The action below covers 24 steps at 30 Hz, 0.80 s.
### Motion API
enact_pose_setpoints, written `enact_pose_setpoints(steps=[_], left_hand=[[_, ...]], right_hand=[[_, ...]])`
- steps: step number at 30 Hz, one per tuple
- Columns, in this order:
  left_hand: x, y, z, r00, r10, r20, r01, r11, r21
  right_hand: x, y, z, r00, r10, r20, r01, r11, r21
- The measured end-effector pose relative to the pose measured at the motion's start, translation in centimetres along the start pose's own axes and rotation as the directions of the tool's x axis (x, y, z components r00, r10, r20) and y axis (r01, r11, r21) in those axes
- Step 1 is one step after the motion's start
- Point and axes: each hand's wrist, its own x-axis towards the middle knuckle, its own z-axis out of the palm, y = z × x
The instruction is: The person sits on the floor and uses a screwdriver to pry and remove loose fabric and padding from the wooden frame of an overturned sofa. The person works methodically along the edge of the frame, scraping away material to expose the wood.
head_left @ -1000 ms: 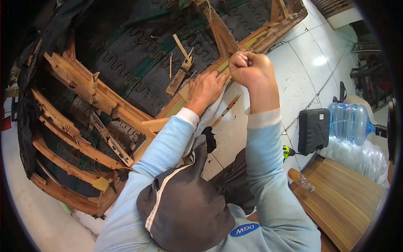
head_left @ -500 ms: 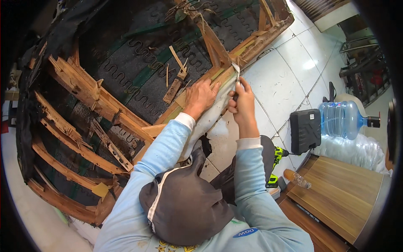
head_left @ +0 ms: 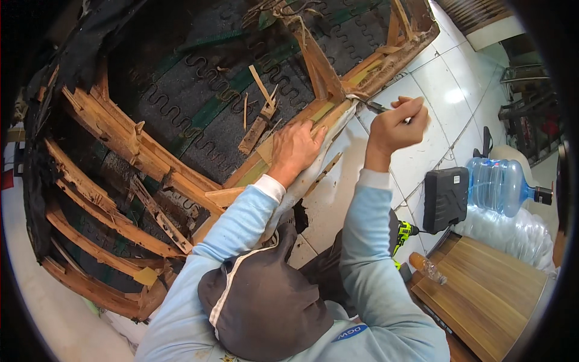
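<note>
A stripped wooden furniture frame [head_left: 145,154] fills the upper left, its rails splintered in places. My left hand [head_left: 295,152] lies over the near rail with its fingers stretched out, the thumb toward a strip of pale fabric [head_left: 339,128] along the rail's outer edge. My right hand [head_left: 398,128] is closed around a slim hand tool with a dark handle [head_left: 376,107]. The tool's far end meets the rail beside a cross brace [head_left: 313,66], where the fabric ends; its exact tip is too small to make out.
Zigzag springs [head_left: 160,99] and broken wood [head_left: 259,128] lie inside the frame. A thin wood strip [head_left: 324,175] is beside the rail. To the right are a green drill [head_left: 403,234], a black case [head_left: 445,199], a blue water jug [head_left: 494,186], a small bottle [head_left: 428,269] and a wooden cabinet [head_left: 488,271].
My right hand has swung right and away from the rail, and the tool now slants lower. My left hand stays on the rail. The thin wood strip now shows between my arms.
</note>
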Motion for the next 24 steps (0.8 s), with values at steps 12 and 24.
enact_pose_setpoints(steps=[12, 24], left_hand=[[-0.1, 0.5, 0.4, 1.000, -0.009, 0.001, 0.009, 1.000, 0.012], [-0.2, 0.3, 0.4, 1.000, -0.012, -0.023, 0.011, 0.999, -0.043]], right_hand=[[10.6, 5.6, 14.3, 0.785, 0.507, 0.355, -0.471, 0.862, -0.190], [7.6, 10.5, 21.3, 0.845, 0.309, 0.436, -0.232, 0.947, -0.222]])
